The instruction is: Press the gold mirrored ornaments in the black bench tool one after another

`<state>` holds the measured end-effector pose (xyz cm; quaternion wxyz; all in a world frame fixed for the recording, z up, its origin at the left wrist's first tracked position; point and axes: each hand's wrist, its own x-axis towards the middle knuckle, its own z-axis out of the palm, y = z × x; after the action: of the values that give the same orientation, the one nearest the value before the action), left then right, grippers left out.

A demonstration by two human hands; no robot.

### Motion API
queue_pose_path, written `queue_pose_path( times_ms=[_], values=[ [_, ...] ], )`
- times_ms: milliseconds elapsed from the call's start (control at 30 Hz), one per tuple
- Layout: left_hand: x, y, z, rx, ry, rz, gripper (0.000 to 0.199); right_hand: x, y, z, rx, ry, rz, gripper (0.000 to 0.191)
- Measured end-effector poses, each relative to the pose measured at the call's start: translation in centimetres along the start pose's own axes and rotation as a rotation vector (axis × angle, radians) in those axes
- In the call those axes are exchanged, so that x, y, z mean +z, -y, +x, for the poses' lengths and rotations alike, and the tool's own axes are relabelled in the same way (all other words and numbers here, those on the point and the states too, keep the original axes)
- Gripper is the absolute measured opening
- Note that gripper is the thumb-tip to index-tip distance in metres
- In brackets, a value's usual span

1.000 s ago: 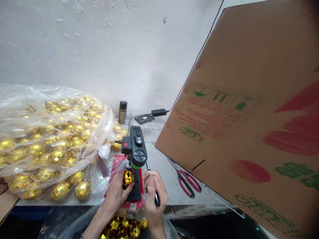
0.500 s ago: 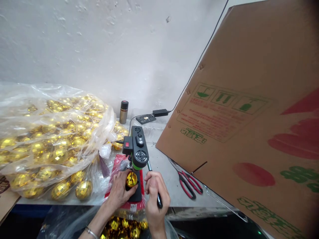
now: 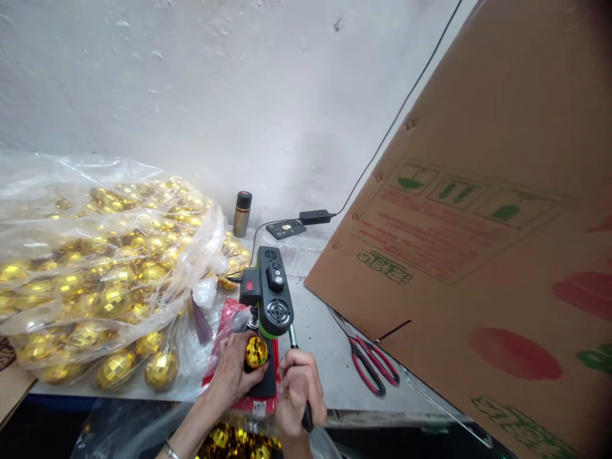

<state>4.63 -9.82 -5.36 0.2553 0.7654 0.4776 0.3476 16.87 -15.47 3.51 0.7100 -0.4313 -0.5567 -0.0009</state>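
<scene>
My left hand [image 3: 234, 370] is closed around a small gold mirror ball [image 3: 257, 352], fingers on its left side and thumb below. The ball sits at the black base [image 3: 264, 384] of a small bench press [image 3: 275, 290], right under its green-ringed head. My right hand [image 3: 301, 389] is wrapped round the press's lever handle [image 3: 308, 414], whose dark grip end shows below the fist. The exact contact between the press head and the ball is hidden from above.
A clear plastic bag [image 3: 201, 255] full of gold mirror balls fills the left. Scissors with red-and-black handles [image 3: 374, 364] lie right of the press. A large cardboard box [image 3: 430, 255] leans at the right. A bottle [image 3: 241, 215], a power adapter [image 3: 315, 217] and more balls [image 3: 239, 440] below the edge also show.
The lever's grip end has come down and nearer to me with my right hand. My left hand stays on the ball. The whole view has shifted slightly.
</scene>
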Motion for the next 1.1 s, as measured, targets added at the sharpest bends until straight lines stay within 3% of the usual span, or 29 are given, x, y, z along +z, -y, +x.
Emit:
queue_pose_path(
  times_ms=[167, 400, 900, 1000, 1100],
  values=[
    [0.5, 0.0, -0.1, -0.023, -0.02, -0.002, 0.048, 0.7, -0.3, -0.4, 0.015, -0.079, 0.033, 0.042],
    [0.7, 0.1, -0.1, -0.049, -0.004, -0.02, 0.049, 0.7, -0.5, -0.7, 0.008, -0.092, 0.016, 0.04],
    [0.4, -0.4, 0.0, -0.065, 0.032, -0.049, 0.049, 0.3, -1.3, -2.4, 0.045, -0.037, -0.046, 0.037],
    [0.4, -0.6, 0.3, -0.074, 0.022, -0.046, 0.049, 0.7, -0.6, -1.5, 0.027, -0.111, 0.004, 0.041],
    [0.5, -0.6, 0.5, -0.071, 0.011, -0.046, 0.051, 0.5, 1.5, 1.3, 0.079, -0.078, 0.035, 0.043]
  ],
)
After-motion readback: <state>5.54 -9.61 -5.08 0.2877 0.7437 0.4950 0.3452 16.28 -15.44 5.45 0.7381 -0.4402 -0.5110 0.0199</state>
